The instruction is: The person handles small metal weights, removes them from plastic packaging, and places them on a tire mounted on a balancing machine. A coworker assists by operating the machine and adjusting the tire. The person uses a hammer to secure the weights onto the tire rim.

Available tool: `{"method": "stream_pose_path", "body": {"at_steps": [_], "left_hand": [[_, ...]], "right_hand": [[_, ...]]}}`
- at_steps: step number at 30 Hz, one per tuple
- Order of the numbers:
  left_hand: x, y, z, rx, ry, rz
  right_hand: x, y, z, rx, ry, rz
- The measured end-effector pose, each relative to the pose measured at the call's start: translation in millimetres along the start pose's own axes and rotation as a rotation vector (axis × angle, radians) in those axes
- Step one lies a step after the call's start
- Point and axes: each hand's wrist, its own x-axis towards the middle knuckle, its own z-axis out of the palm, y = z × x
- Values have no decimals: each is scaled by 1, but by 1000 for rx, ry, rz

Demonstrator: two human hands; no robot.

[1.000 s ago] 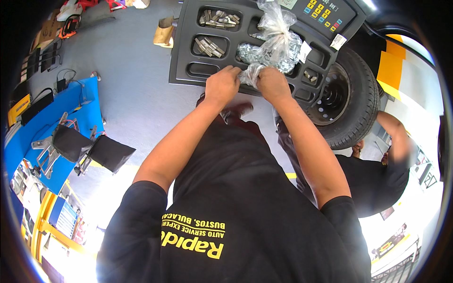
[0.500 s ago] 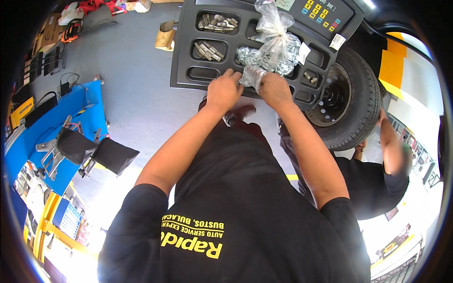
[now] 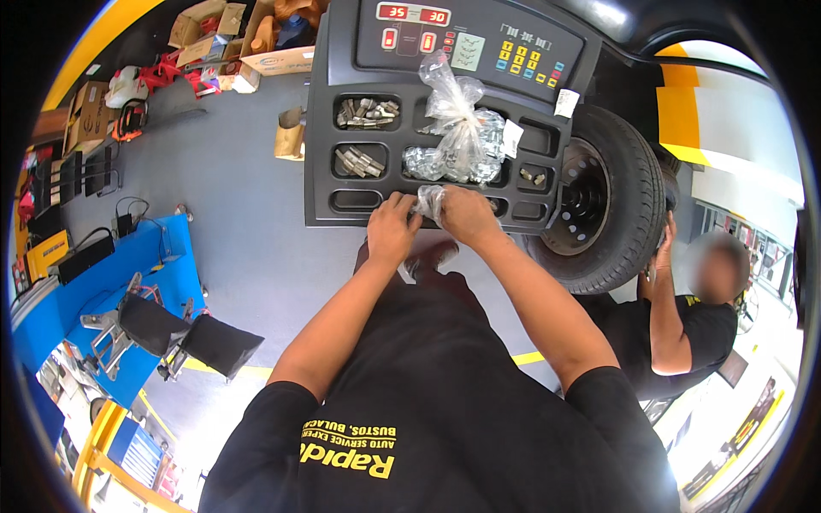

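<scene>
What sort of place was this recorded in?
Likely a tyre or car workshop: there is a mounted black rubber tyre, a dark grey console with square coloured buttons, and small silvery metal pieces lying in it.

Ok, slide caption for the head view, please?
Left hand and right hand hold crumpled clear plastic at the near edge of a dark tray, beside a wheel.

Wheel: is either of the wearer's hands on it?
No, the left hand and right hand are at the small plastic bag, left of the wheel.
</scene>
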Motion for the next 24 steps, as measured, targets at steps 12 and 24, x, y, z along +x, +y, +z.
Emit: {"method": "stream_pose_path", "body": {"at_steps": [12, 24], "left_hand": [[4, 6, -9, 84, -62, -26], [13, 2, -11, 130, -93, -95]], "right_hand": [[-7, -23, -14, 271, 96, 7], [0, -23, 10, 435, 226, -25]]}}
